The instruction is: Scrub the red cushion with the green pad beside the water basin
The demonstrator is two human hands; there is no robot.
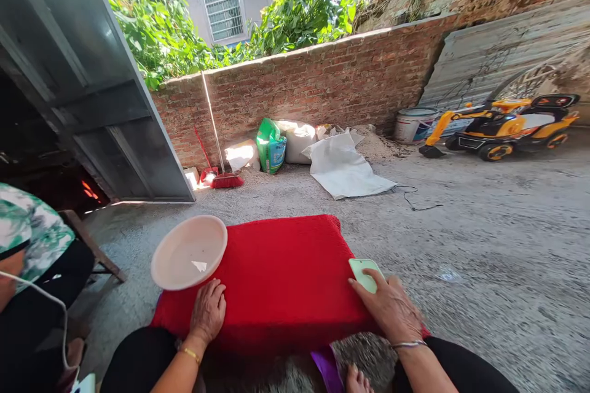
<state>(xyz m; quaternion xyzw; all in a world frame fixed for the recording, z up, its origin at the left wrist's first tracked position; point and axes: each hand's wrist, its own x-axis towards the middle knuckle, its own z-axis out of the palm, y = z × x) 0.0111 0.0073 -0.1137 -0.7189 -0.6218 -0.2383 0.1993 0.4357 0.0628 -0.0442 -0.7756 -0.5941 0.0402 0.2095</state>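
Note:
A red cloth (286, 276) covers a low table in front of me. My left hand (208, 307) lies palm down on its near left part, holding nothing, just below a pale pink plastic basin (184, 267). The basin stands at the table's left corner with a small white scrap (199, 266) inside. At the right edge, my right hand (391, 307) grips a pale green phone (365, 274), fingers over its top and side. The phone lies at the cloth's edge, partly hidden by the hand.
A person in a patterned shirt (32, 233) sits at left by a wooden stool (92, 245). Beyond are a metal door (120, 129), a red broom (227, 180), sacks (299, 142), a white sheet (345, 169), a bucket (410, 126) and a toy excavator (511, 129).

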